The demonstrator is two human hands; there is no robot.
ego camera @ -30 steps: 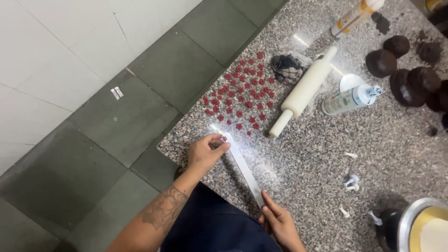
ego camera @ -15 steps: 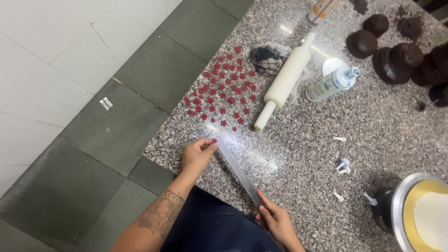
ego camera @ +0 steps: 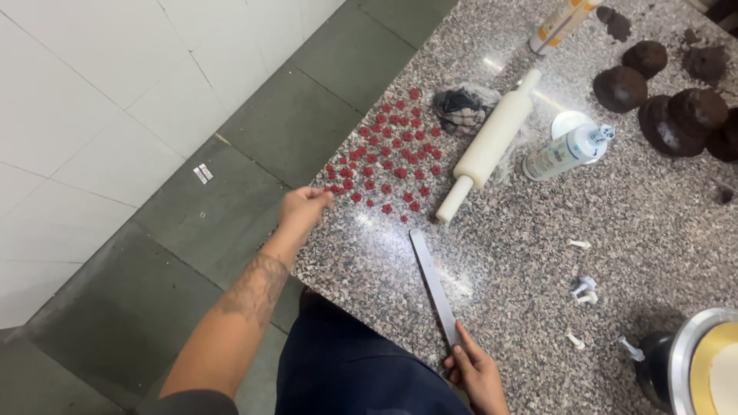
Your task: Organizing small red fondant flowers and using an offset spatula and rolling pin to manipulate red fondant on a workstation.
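Holding a long flat metal blade [ego camera: 434,288] by its near end, the right hand [ego camera: 477,375] sits at the counter's front edge – fingers wrapped around the strip, which lies flat on the speckled granite counter [ego camera: 538,253] and points away toward the cluster of small red pieces [ego camera: 388,161]

Left hand [ego camera: 301,209] now at the near corner of that cluster, fingers loosely curled and tips touching or nearly touching the closest red pieces; cannot tell whether it pinches one. A second ago this hand rested on the far tip of the blade; half a second ago likewise. It has let go of the blade and shifted up and to the left, so the strip is now steadied by the right hand alone, its far tip bare on the stone – work has passed from the blade to the red pieces

Round about:
- white rolling pin [ego camera: 488,146] lying at a slant just right of the red pieces
- crumpled dark cloth or wrapper [ego camera: 460,107] beside the pin's far end
- white squeeze bottle [ego camera: 565,150] on its side, right of the pin
- dark round cakes [ego camera: 669,115] grouped at the far right
- small white bits [ego camera: 583,288] scattered on the stone
- edge of a metal stand with a gold board [ego camera: 703,361] at lower right
- grey and white floor tiles [ego camera: 115,154] to the left
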